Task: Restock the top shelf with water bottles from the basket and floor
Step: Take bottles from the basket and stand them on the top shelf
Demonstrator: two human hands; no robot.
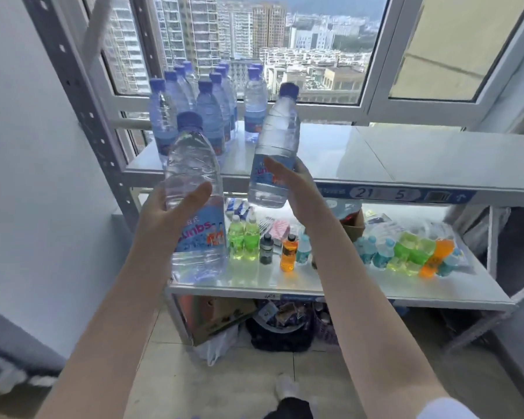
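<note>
Top shelf (406, 155) by window (285, 31): bottle rows (209, 116) packed far left, aligned for more. Left hand (164, 219) grips near bottle (191, 164) upright; right hand (297, 192) grips far bottle (279, 131), tilted shelfward, probably placed next.

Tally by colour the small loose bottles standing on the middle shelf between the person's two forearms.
Green bottles: 2
Black bottle: 1
Orange bottle: 1
Teal-label bottle: 1
Total: 5

Two hands (164, 219) (297, 189), two held bottles (194, 164) (277, 137), ten standing water bottles (209, 116), one top shelf (375, 152)
</note>
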